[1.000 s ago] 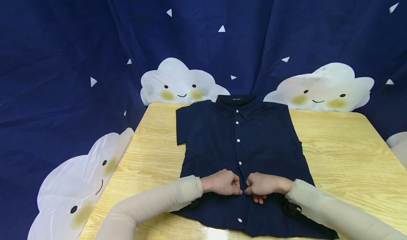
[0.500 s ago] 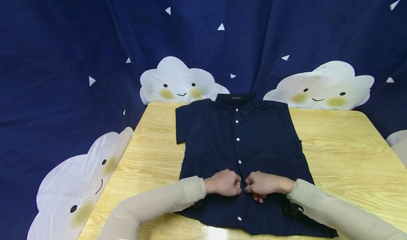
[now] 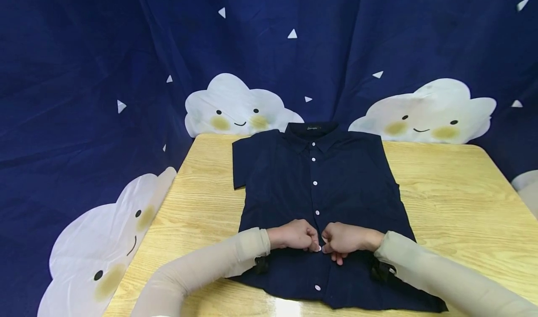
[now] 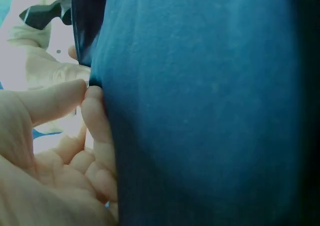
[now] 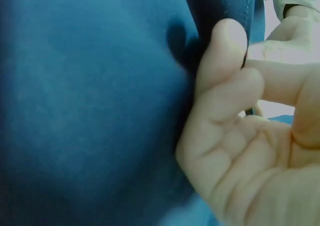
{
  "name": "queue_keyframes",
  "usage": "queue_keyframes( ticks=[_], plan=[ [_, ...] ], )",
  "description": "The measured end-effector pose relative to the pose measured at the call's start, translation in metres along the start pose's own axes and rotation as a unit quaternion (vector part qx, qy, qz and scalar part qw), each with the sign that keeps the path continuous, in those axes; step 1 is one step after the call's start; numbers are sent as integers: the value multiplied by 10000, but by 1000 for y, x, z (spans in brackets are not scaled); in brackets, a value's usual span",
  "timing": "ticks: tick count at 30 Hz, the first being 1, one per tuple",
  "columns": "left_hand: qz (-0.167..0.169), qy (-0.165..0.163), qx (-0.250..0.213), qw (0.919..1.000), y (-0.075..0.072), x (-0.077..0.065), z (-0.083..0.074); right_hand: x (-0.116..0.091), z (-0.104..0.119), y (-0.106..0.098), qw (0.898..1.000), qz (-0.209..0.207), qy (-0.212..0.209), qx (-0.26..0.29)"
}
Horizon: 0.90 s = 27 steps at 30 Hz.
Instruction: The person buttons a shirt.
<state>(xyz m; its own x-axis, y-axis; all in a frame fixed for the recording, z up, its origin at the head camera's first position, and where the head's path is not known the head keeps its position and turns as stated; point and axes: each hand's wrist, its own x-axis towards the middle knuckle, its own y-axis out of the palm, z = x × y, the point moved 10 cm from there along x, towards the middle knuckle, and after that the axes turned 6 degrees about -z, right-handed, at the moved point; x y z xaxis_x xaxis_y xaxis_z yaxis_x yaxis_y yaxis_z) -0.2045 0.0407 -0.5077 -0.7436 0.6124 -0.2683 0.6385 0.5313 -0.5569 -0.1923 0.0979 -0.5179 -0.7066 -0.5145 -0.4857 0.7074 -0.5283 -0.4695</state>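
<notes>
A dark navy short-sleeved button-up shirt (image 3: pixel 277 181) lies front side up on the table, its collar at the far end and white buttons down the placket. My left hand (image 3: pixel 295 235) pinches the placket low on the shirt, at a white button (image 3: pixel 319 248). Facing it, my right hand (image 3: pixel 347 238) pinches the placket from the other side, the fingertips of both hands nearly meeting. Seen from the left wrist, thumb (image 4: pixel 55 100) and forefinger close at the fabric edge. The right wrist view has the cloth between the fingers (image 5: pixel 225 51) and thumb of my right hand.
The shirt lies on a light wood-grain table (image 3: pixel 445 205). Behind and to the left hangs a navy curtain (image 3: pixel 260 32) printed with smiling white clouds. Another button (image 3: pixel 317 287) sits below my hands, near the hem. Pale sleeves (image 3: pixel 201 268) cover both forearms.
Both hands have shifted slightly away from me at the same button, with the fingers changing position a little. The shirt otherwise lies the same, and the head view has tilted very slightly.
</notes>
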Motion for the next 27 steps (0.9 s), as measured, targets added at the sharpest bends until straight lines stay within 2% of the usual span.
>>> queue_keyframes(
  ticks=[5,10,14,17,20,27],
  plan=[
    [-26,-16,-64,10000,1,1,0,-1,3,3,9997,80,-145,170],
    [-14,-160,-151,9998,3,2,2,-2,8,0,9994,-149,-300,-124],
    [-142,-84,166,9997,2,2,0,-3,11,-1,9989,-184,-375,-230],
    [-309,17,577,9979,0,1,-2,-4,10,-1,9993,-105,-354,-53],
    [-446,5,796,9958,-2,1,-3,-4,8,-1,9992,-30,-281,289],
    [-408,-264,429,9979,-2,0,-1,-3,3,2,9958,14,-75,917]
  ],
)
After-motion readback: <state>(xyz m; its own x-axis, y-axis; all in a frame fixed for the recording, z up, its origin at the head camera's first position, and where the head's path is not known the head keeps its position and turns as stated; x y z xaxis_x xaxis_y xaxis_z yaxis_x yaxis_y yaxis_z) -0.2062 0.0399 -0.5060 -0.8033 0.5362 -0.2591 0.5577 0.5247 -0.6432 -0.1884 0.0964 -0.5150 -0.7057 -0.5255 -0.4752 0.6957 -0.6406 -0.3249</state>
